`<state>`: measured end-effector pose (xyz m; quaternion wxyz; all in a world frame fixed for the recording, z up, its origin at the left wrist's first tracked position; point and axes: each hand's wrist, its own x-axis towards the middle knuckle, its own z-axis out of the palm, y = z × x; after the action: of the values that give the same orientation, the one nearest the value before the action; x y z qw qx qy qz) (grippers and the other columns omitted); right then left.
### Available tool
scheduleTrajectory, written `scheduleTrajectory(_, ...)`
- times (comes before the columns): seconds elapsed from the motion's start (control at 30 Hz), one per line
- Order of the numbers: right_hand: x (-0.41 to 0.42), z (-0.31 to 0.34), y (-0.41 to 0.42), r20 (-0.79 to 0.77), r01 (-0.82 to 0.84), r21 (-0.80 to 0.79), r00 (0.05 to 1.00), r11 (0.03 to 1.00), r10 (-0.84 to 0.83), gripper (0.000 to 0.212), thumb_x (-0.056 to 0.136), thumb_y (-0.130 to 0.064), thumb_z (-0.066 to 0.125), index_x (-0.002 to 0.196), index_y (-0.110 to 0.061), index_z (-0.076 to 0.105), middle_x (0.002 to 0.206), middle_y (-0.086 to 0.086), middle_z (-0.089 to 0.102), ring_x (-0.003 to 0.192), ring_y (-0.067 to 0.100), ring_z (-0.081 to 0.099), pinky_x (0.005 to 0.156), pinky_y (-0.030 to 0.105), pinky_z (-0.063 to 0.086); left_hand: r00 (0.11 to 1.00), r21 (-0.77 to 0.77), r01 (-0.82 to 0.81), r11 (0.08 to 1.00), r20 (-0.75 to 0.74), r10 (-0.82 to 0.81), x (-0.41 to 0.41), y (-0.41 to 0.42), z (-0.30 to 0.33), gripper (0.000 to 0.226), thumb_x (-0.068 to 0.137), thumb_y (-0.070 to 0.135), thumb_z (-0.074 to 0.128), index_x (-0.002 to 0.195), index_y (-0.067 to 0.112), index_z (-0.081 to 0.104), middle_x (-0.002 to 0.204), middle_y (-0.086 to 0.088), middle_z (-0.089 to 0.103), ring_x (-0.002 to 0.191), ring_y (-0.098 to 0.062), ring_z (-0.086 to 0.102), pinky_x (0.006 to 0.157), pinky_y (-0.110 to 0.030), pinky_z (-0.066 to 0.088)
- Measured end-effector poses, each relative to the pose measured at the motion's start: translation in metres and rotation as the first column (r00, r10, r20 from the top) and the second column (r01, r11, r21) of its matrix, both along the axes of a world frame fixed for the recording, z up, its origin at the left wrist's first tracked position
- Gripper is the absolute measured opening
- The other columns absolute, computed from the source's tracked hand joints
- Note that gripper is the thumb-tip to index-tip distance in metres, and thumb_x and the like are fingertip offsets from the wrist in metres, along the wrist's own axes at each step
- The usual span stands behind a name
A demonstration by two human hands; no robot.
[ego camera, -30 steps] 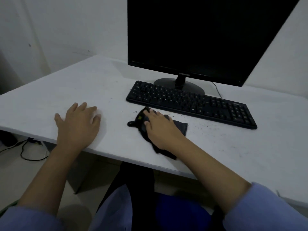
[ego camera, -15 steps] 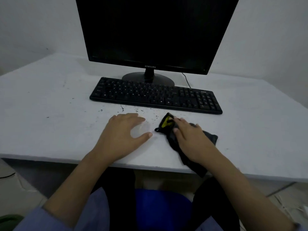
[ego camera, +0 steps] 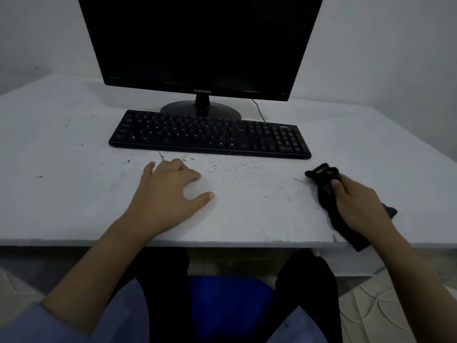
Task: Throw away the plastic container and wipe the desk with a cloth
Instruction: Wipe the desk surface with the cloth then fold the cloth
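My left hand (ego camera: 168, 196) rests on the white desk (ego camera: 61, 194) in front of the keyboard. Its fingers and thumb curl around a small, pale, translucent round plastic container (ego camera: 197, 190), which is hard to make out against the desk. My right hand (ego camera: 358, 206) presses a dark cloth (ego camera: 326, 191) with a yellow mark onto the desk's front right part. The cloth's tail hangs over the front edge. Dark crumbs (ego camera: 222, 167) are scattered between the two hands and along the keyboard's front.
A black keyboard (ego camera: 210, 134) lies across the middle of the desk, with a black monitor (ego camera: 197, 43) on its stand behind it. White walls close in behind and to the right. A blue chair seat (ego camera: 230, 305) shows below the desk edge.
My right hand has slid the cloth to the right, away from my left hand, toward the desk's right side. My left hand stays on the container in front of the keyboard.
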<state>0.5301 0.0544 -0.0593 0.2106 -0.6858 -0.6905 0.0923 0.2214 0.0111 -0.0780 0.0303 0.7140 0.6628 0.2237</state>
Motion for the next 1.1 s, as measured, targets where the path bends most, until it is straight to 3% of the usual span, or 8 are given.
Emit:
scheduleTrajectory(0.17, 0.015, 0.011, 0.004, -0.539, 0.217, 0.005, 0.823, 0.976, -0.18, 0.037, 0.098, -0.026, 0.031, 0.095, -0.001, 0.058, 0.092, 0.015, 0.058, 0.084, 0.027, 0.051, 0.074, 0.034, 0.036, 0.962, 0.095, 0.199, 0.975, 0.174, -0.213, 0.044, 0.025, 0.029, 0.034, 0.084, 0.049, 0.055, 0.113, 0.032, 0.062, 0.116, 0.011, 0.057, 0.109, -0.01, 0.049, 0.101, -0.03, 0.031)
scheduleTrajectory(0.3, 0.024, 0.02, -0.003, -0.959, 0.097, -0.143, 0.232, 0.985, -0.162, 0.02, 0.09, -0.022, 0.05, 0.085, -0.014, 0.067, 0.096, 0.007, 0.068, 0.079, 0.018, 0.067, 0.071, 0.032, 0.055, 0.849, 0.034, 0.366, 0.93, 0.397, -0.348, 0.091, 0.046, 0.045, 0.038, 0.086, 0.04, 0.058, 0.122, 0.029, 0.057, 0.121, 0.011, 0.056, 0.112, -0.003, 0.05, 0.095, -0.022, 0.039)
scheduleTrajectory(0.47, 0.029, 0.039, -0.007, -0.952, -0.306, 0.059, -0.305, 0.95, -0.04, 0.023, 0.064, -0.008, 0.059, 0.076, 0.003, 0.074, 0.086, 0.017, 0.074, 0.08, 0.022, 0.071, 0.067, 0.03, 0.057, 0.676, -0.216, 0.511, 0.832, 0.699, -0.234, 0.139, 0.065, 0.056, 0.056, 0.079, 0.06, 0.054, 0.127, 0.03, 0.051, 0.124, 0.011, 0.055, 0.113, -0.006, 0.053, 0.093, -0.026, 0.041)
scheduleTrajectory(0.57, 0.037, 0.042, -0.008, -0.945, -0.078, 0.06, -0.326, 0.995, 0.032, 0.053, 0.088, -0.01, 0.04, 0.042, -0.013, 0.067, 0.049, 0.002, 0.064, 0.045, 0.012, 0.064, 0.041, 0.019, 0.05, 0.568, -0.236, 0.602, 0.763, 0.798, -0.201, 0.162, 0.068, 0.063, 0.043, 0.081, 0.058, 0.051, 0.105, 0.025, 0.065, 0.107, 0.011, 0.066, 0.097, -0.003, 0.062, 0.091, -0.03, 0.044)
scheduleTrajectory(0.7, 0.042, 0.035, -0.002, -0.942, -0.064, 0.039, -0.337, 0.997, 0.015, 0.057, 0.092, -0.039, 0.036, 0.061, -0.012, 0.075, 0.073, 0.008, 0.074, 0.065, 0.019, 0.072, 0.058, 0.031, 0.059, 0.503, -0.153, 0.606, 0.781, 0.834, -0.227, 0.183, 0.072, 0.067, 0.021, 0.084, 0.034, 0.063, 0.075, 0.016, 0.062, 0.086, -0.006, 0.069, 0.082, -0.015, 0.065, 0.089, -0.038, 0.052)
scheduleTrajectory(0.87, 0.065, 0.038, -0.004, -0.973, -0.145, 0.017, -0.23, 0.989, -0.017, 0.06, 0.083, -0.06, 0.041, 0.08, -0.013, 0.077, 0.093, 0.01, 0.075, 0.085, 0.024, 0.071, 0.071, 0.04, 0.058, 0.588, -0.078, 0.621, 0.78, 0.704, -0.398, 0.199, 0.083, 0.07, 0.015, 0.091, 0.028, 0.054, 0.088, 0.014, 0.06, 0.085, -0.012, 0.07, 0.081, -0.024, 0.067, 0.077, -0.037, 0.054)
scheduleTrajectory(1.0, 0.099, 0.046, 0.009, -0.999, -0.263, 0.033, 0.013, 0.964, 0.037, 0.072, 0.065, -0.07, 0.054, 0.108, -0.014, 0.069, 0.116, 0.013, 0.067, 0.101, 0.027, 0.066, 0.08, 0.038, 0.057, 0.653, 0.006, 0.656, 0.755, 0.498, -0.571, 0.207, 0.092, 0.084, 0.016, 0.093, 0.028, 0.05, 0.084, 0.016, 0.054, 0.086, -0.002, 0.065, 0.079, -0.014, 0.059, 0.074, -0.028, 0.045)
scheduleTrajectory(1.1, 0.111, 0.051, 0.027, -0.911, -0.407, -0.056, 0.395, 0.912, 0.121, 0.074, 0.061, -0.059, 0.071, 0.124, -0.024, 0.056, 0.125, 0.007, 0.062, 0.105, 0.023, 0.064, 0.078, 0.036, 0.056, 0.675, 0.024, 0.695, 0.718, 0.32, -0.664, 0.213, 0.097, 0.096, 0.014, 0.094, 0.027, 0.048, 0.084, 0.018, 0.05, 0.077, 0.006, 0.056, 0.071, -0.006, 0.05, 0.065, -0.015, 0.037)
